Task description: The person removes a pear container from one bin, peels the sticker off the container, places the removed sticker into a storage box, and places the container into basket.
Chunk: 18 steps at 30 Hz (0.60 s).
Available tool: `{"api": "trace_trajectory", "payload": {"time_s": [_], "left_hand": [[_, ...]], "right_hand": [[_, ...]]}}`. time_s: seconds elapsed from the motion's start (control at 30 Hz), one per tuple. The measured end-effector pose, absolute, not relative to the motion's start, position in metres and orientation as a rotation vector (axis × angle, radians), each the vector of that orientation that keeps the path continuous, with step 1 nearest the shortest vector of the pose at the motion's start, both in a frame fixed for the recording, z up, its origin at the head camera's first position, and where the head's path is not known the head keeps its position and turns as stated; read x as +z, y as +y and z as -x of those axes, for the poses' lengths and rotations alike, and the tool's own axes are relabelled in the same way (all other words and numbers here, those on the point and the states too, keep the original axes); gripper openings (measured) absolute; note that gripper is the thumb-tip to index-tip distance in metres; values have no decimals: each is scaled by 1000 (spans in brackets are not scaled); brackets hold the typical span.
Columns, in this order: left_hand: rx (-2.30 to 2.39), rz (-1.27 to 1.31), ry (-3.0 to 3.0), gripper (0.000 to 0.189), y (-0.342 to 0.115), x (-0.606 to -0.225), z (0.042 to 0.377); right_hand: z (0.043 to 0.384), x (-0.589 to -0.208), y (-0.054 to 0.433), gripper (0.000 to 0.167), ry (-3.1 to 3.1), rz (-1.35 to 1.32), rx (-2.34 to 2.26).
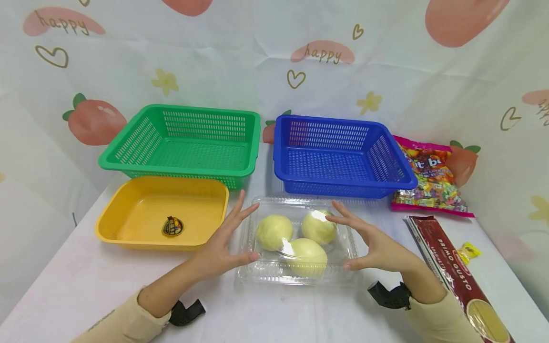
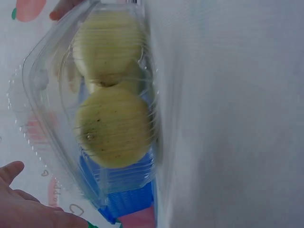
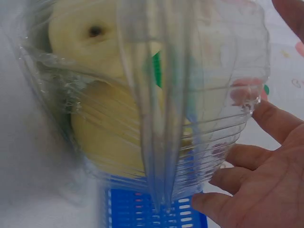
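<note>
A clear plastic clamshell box point(image 1: 296, 281) lies on the white table between my two hands. Inside it are three round, pale yellow fruits point(image 1: 274, 232), one of them showing a dark stem hollow point(image 3: 95, 31) in the right wrist view. My left hand point(image 1: 218, 247) is at the box's left side, thumb and fingers spread apart. On the opposite side, my right hand point(image 1: 377, 245) has its fingers spread too, with fingertips right at the box's edge. In the right wrist view, those fingers point(image 3: 237, 175) overlap the ribbed plastic wall. Neither hand curls round the box.
Behind the box stand a green basket point(image 1: 253, 162) and a blue basket point(image 1: 343, 186). A yellow tray point(image 1: 146, 202) at left holds a small dark round label point(image 1: 172, 226). At right lie a candy bag point(image 1: 433, 176), a red spaghetti packet point(image 1: 454, 267) and a yellow-wrapped candy point(image 1: 469, 252).
</note>
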<state>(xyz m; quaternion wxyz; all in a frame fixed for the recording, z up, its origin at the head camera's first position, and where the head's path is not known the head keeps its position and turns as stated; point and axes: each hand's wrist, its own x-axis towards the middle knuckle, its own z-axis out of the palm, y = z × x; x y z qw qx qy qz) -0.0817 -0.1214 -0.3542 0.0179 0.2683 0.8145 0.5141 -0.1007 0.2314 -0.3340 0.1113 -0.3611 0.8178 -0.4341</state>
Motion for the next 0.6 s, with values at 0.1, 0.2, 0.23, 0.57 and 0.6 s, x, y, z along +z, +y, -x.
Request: {"api": "trace_trajectory", "payload": {"time_s": [0.1, 0.2, 0.23, 0.57, 0.6], "left_hand": [[1552, -831, 2544, 92, -120, -357, 80], [1513, -825, 2561, 96, -118, -359, 78], [1501, -822, 2566, 97, -117, -359, 77], [1448, -782, 2566, 102, -114, -365, 76], [1442, -774, 2567, 102, -114, -366, 77]], "right_hand": [[99, -337, 232, 91, 2392, 1069, -1273], [98, -338, 234, 97, 2373, 1084, -1265], [98, -339, 235, 98, 2369, 1087, -1257], [98, -346, 240, 120, 2404, 995, -1166], [99, -347, 240, 121, 2406, 995, -1162]]}}
